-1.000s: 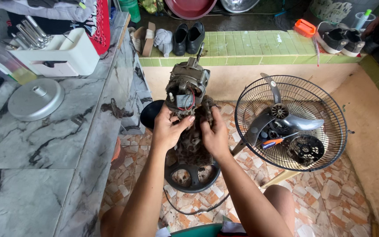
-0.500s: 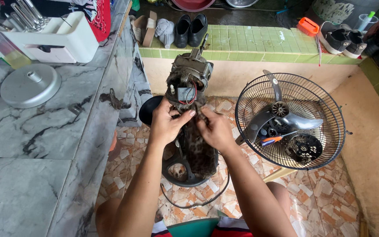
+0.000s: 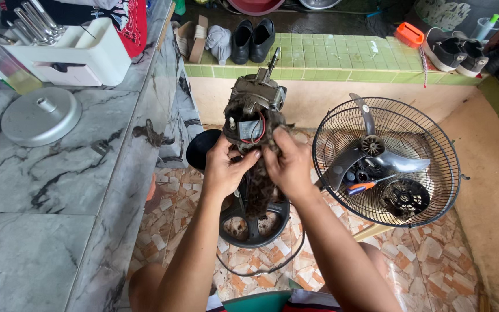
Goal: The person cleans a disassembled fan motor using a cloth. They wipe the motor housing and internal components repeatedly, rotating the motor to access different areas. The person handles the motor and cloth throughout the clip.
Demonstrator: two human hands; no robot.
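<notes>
We have the grimy grey fan motor unit (image 3: 253,112) directly ahead of both hands, its shaft pointing up and away, long axis running from us toward the green tiled ledge (image 3: 330,58). Left hand (image 3: 224,167) grips the motor's lower left side, fingers curled; right hand (image 3: 287,164) presses the lower right, fingertips by the red wires (image 3: 259,130). Both equally near. The black wire fan guard (image 3: 397,162) lies right of the right hand.

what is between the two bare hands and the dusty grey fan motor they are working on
Nothing visible. The left hand and right hand already grip the dusty grey fan motor directly, with only its clinging dust and red wires under the fingertips.
</notes>
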